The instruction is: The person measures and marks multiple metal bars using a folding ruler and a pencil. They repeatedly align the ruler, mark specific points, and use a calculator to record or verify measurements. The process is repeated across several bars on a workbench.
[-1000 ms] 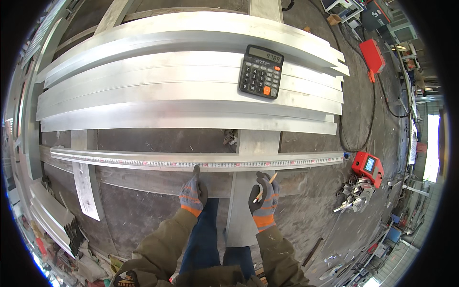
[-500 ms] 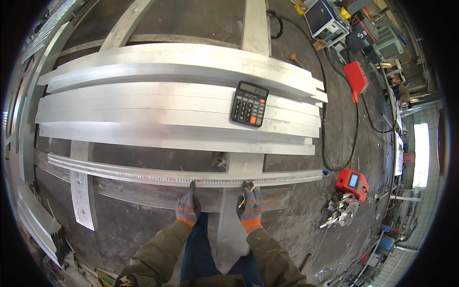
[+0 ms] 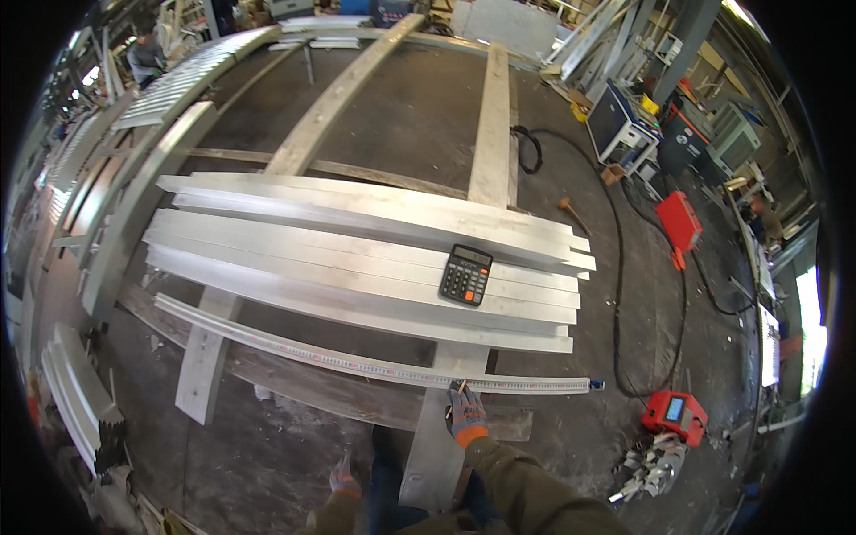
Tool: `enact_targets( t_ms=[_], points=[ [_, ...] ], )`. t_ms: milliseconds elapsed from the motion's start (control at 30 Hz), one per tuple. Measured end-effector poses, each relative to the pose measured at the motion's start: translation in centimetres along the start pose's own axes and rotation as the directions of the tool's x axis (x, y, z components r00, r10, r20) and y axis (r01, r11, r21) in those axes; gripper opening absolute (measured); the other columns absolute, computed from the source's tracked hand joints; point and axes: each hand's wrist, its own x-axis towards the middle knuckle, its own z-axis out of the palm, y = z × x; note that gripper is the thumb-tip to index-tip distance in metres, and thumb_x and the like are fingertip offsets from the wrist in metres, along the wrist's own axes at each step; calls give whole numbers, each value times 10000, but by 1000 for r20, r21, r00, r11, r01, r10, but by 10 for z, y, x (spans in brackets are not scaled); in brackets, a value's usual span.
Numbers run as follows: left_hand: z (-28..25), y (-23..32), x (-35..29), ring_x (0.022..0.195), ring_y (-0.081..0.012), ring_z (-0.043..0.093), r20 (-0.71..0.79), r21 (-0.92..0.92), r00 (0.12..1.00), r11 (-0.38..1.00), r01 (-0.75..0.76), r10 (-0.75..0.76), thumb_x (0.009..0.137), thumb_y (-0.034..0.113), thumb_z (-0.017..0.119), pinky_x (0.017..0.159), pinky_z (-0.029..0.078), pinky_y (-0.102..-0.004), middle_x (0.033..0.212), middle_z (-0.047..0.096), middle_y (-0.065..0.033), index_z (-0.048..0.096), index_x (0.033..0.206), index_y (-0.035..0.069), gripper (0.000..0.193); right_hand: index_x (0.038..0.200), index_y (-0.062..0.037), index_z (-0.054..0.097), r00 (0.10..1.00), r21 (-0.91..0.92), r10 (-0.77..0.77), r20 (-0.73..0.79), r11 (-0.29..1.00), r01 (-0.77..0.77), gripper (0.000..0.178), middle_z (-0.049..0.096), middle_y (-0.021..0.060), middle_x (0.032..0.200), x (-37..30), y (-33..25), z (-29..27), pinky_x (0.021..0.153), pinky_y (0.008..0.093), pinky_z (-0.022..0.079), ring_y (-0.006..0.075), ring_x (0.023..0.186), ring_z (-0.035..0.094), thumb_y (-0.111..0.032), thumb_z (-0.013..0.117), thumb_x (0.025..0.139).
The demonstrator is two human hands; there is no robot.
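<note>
My right hand (image 3: 465, 415), in a grey glove with an orange cuff, is closed around a thin pencil (image 3: 462, 385). Its fingertips rest at the near edge of a long tape measure (image 3: 357, 364), whose blue end piece (image 3: 596, 385) lies at the right. The tape runs along a narrow metal bar (image 3: 223, 328). Lower down, away from the bar, my left hand (image 3: 343, 473) is smeared by motion, and its fingers are unclear. Beyond the tape lie several long silver metal profiles (image 3: 357, 285), with a black calculator (image 3: 465, 275) on top near their right end.
Wide metal beams (image 3: 486, 134) support the profiles. At right are a red device with a screen (image 3: 675, 417), metal offcuts (image 3: 651, 468), a black cable (image 3: 618, 294) and a red case (image 3: 679, 221). Another person (image 3: 145, 56) stands far left; more profiles (image 3: 80, 392) lie near left.
My left hand has left the tape and drawn back toward my body. The right hand stays at the tape with the pencil. My view has tilted up, showing more of the far workshop.
</note>
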Motion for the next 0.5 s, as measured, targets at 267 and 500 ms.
enact_targets(
  t_ms=[267, 500],
  points=[
    [-28, 23, -88, 914, -341, 738, 354, 62, 590, 648, 760, -726, 929, 208, 674, 809, 592, -436, 989, 762, -132, 749, 1204, 97, 307, 1501, -98, 536, 975, -84, -84, 204, 991, 103, 545, 505, 165, 1611, 15, 15, 11, 1240, 508, 317, 326, 1529, 425, -362, 531, 1024],
    [-41, 69, -10, 918, -333, 735, 395, 93, 685, 769, 633, -611, 924, 207, 670, 815, 591, -428, 980, 758, -129, 749, 1188, 102, 295, 1500, -122, 530, 968, 54, -74, 238, 997, 63, 558, 492, 172, 1622, 22, 8, 3, 1234, 525, 319, 357, 1539, 406, -379, 569, 1005]
  ],
)
